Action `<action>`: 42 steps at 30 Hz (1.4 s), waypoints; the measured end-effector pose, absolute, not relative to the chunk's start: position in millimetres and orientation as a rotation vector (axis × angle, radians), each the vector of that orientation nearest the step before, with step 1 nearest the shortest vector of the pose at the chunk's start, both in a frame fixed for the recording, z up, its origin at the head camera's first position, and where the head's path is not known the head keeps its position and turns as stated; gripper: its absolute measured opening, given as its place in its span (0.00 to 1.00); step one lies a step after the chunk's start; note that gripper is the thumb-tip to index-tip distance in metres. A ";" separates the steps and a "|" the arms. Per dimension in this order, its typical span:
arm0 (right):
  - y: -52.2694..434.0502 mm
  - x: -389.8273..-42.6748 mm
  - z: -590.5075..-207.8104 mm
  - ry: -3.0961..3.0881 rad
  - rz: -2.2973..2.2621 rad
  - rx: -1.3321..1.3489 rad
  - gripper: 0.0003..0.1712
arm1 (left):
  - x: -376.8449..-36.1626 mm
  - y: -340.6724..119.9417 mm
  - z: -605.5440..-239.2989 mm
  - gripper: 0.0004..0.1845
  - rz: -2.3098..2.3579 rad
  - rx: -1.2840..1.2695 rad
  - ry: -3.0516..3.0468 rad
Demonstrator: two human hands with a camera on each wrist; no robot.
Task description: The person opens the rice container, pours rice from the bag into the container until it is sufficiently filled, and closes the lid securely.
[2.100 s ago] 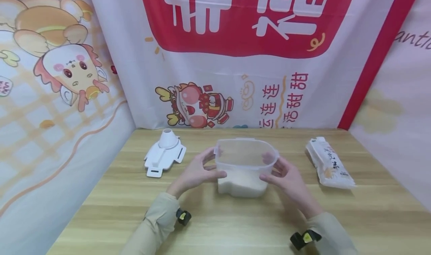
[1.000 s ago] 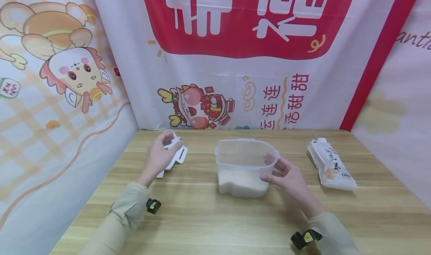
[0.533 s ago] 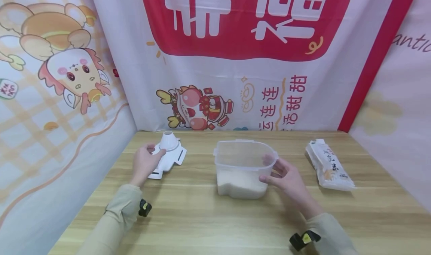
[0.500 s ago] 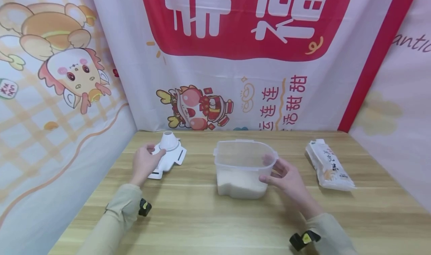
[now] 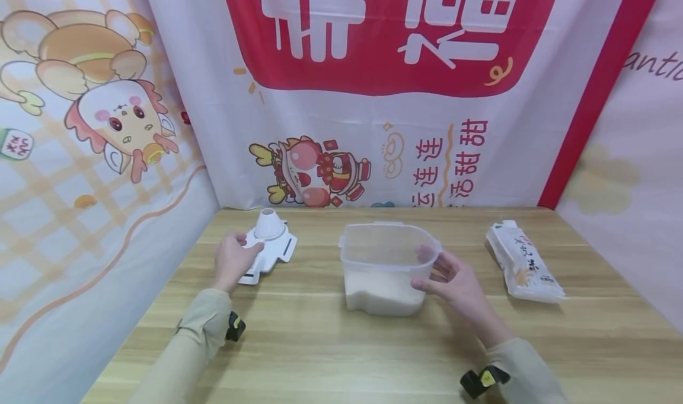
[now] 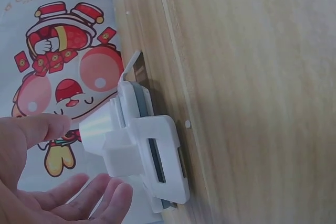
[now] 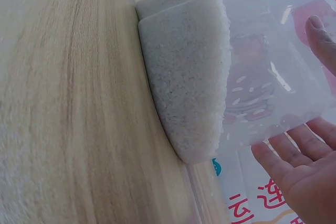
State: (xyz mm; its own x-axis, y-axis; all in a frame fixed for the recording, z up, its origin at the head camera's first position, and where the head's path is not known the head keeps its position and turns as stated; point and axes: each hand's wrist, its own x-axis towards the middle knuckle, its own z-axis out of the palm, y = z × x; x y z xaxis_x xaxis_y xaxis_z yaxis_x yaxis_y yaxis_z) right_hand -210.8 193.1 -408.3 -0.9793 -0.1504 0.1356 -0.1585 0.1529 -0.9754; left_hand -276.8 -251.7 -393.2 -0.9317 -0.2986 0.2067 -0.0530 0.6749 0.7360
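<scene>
- The white lid (image 5: pixel 273 253) lies on the table (image 5: pixel 341 356) to the left of the tub, its cone-shaped spout (image 5: pixel 268 225) pointing up.
- The left hand (image 5: pixel 233 260) is at the lid's near left side, thumb and fingers spread around the spout side with a gap between them; whether any fingertip touches, I cannot tell.
- The lid looks light, stiff and smooth, probably hard plastic and a little slippery. The outer edges seem the safest hold; the slotted flaps (image 6: pixel 172 161) look thin and might bend or snap if forced.
- The right hand (image 5: pixel 460 282) holds the clear tub (image 5: pixel 368 266) at its rounded right end, thumb on the front wall, fingers round the side.
- The tub stands upright and uncovered; its thin walls likely flex when squeezed, and the contents should make it bottom-heavy, so two opposite sides low down would suit lifting.
- White rice (image 5: pixel 381 294) fills its lower part, loose-grained with an uneven surface.
- A printed packet (image 5: pixel 525 264) lies well to the right, its contents not distinguishable.
</scene>
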 end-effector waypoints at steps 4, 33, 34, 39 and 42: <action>192.9 -210.7 -407.3 -2.389 2.010 0.311 0.44 | -279.7 -252.1 -394.3 0.32 -1.128 0.276 -2.595; 192.5 -211.2 -409.0 -2.380 2.010 0.327 0.44 | -294.3 -251.8 -416.1 0.23 -1.128 0.292 -2.482; 192.6 -211.4 -409.0 -2.382 2.006 0.329 0.43 | -294.1 -251.8 -416.0 0.23 -1.131 0.289 -2.476; 192.9 -211.4 -409.7 -2.388 1.984 0.334 0.43 | -293.0 -252.1 -416.2 0.21 -1.142 0.297 -2.459; 193.1 -211.2 -410.0 -2.390 1.979 0.334 0.44 | -293.6 -251.7 -417.1 0.20 -1.142 0.312 -2.443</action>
